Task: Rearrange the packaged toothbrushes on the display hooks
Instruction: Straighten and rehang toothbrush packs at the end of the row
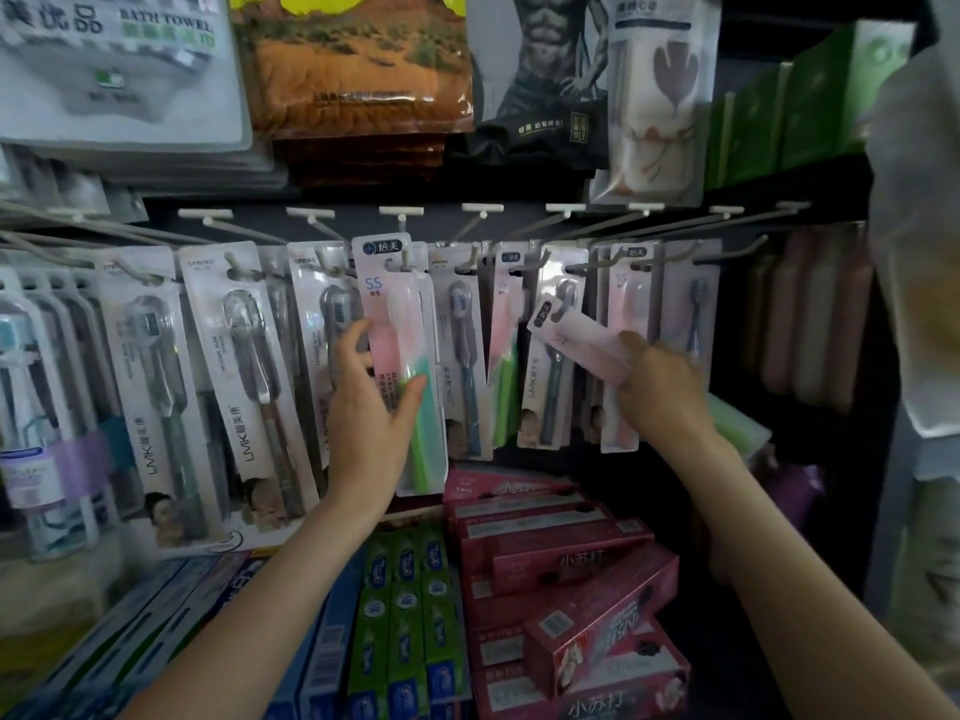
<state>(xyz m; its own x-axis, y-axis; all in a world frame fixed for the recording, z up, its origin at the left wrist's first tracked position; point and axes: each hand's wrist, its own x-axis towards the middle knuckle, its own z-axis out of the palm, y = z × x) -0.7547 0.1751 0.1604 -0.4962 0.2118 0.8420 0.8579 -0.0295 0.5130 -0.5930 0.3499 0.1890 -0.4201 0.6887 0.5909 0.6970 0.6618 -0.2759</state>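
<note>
**Two toothbrush packs in hand at the hook rail**

The left hand [371,407] grips a pink-and-green toothbrush pack [402,356] at its middle, thumb on the left edge and fingers curled round the right. The pack stands upright, its blue-logo header up at a white hook [402,223] near the middle of the rail; whether the hook passes through its hole cannot be told.

The right hand [657,392] holds a pink pack [576,340] by its lower end, thumb on top. This pack is tilted, its header pointing up and left, free of any hook and in front of the hanging packs [550,356] on the right side of the rail.

Left of the upright pack hang grey LMK packs [234,387] in slanting rows. More pink and blue toothbrush packs hang behind and beside the right hand.

Below the rail lie toothpaste boxes: green ones [402,615] in the middle, red ones [561,558] stacked to the right, blue ones [171,641] to the left. Above the rail hang towel bags [119,59] and a brown pack [353,70].
</note>
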